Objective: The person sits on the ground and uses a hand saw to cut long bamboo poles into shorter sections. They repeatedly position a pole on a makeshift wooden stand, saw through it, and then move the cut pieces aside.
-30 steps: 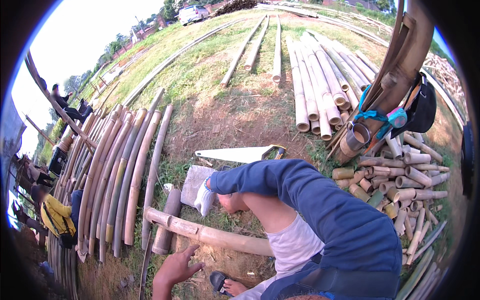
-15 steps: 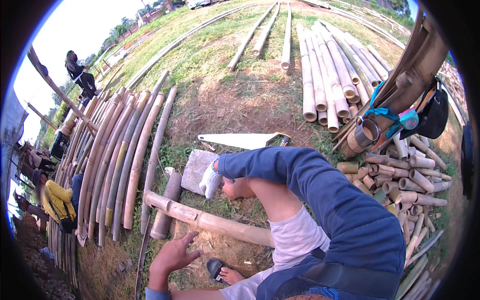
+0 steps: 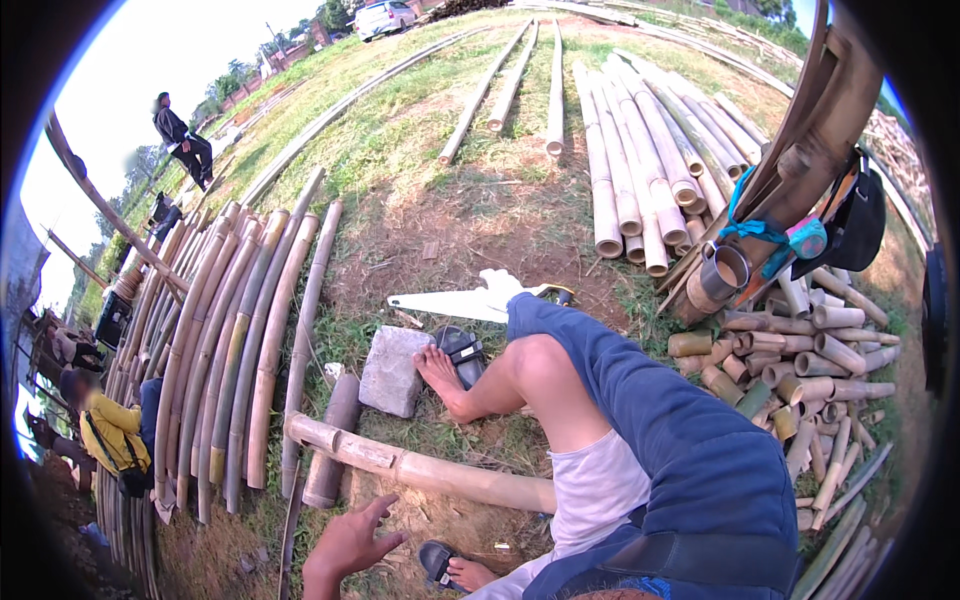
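My left hand (image 3: 352, 543) hovers low over the bare dirt with its fingers spread and nothing in it. Just beyond it a pale bamboo pole (image 3: 430, 472) lies across, passing under my raised right leg in blue shorts. My bare right foot (image 3: 445, 375) rests beside a grey stone block (image 3: 392, 370) and a black sandal (image 3: 463, 352). My other foot wears a sandal (image 3: 440, 562) near the hand. A hand saw (image 3: 462, 302) lies on the ground past the knee. My right hand is out of sight.
Long curved bamboo poles (image 3: 235, 340) lie stacked on the left, straight ones (image 3: 640, 170) on the right. Several short cut bamboo sections (image 3: 800, 380) are piled at right under leaning poles with a hanging black bag (image 3: 850, 225). A person in yellow (image 3: 115, 440) sits at left, and another person (image 3: 180, 135) stands far off.
My right foot has come off the stone block and now rests next to it by the sandal. My left hand has dropped slightly toward the dirt.
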Motion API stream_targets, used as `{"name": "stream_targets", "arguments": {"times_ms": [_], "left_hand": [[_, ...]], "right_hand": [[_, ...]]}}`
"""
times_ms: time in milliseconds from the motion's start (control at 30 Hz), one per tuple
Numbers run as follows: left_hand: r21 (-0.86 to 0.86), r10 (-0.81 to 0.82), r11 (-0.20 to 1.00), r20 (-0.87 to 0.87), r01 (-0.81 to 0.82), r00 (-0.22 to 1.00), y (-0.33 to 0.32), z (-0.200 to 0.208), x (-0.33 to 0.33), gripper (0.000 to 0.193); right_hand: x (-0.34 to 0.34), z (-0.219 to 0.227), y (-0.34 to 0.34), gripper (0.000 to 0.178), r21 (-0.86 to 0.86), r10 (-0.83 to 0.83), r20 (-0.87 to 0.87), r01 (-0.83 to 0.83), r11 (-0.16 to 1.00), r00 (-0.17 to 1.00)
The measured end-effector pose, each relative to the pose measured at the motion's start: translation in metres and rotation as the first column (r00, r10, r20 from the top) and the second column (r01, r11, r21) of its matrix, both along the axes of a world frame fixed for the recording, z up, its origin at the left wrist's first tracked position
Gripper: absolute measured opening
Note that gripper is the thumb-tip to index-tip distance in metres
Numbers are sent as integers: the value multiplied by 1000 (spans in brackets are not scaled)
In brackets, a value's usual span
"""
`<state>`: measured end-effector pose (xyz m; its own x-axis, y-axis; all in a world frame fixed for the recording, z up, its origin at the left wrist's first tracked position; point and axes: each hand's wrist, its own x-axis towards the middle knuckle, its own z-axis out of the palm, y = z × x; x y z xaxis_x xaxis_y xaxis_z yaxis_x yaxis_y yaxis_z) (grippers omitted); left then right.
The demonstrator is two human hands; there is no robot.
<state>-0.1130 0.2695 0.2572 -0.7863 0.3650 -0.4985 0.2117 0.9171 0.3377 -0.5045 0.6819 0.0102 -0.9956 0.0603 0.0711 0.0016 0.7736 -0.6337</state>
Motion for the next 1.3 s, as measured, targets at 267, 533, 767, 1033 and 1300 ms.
{"name": "stream_targets", "arguments": {"times_ms": [267,533,767,1033,1300], "left_hand": [[-44,74,996,33,-73,997,-26,7,23,74],[14,105,994,38,-106,994,-34,0,27,79],[-95,169,982,80,-161,982,-33,13,29,84],[-62,121,991,42,-118,992,-32,7,17,79],[-37,80,996,13,-79,997,-16,6,-1,79]], "right_hand": [[78,-76,65,56,371,-226,-72,237,898,971],[31,-57,103,49,448,-337,242,203,871,910],[28,-86,142,71,125,-302,402,275,953,864],[31,-96,128,80,-14,-246,430,279,960,869],[64,-88,140,65,-240,65,557,86,967,828]]}}
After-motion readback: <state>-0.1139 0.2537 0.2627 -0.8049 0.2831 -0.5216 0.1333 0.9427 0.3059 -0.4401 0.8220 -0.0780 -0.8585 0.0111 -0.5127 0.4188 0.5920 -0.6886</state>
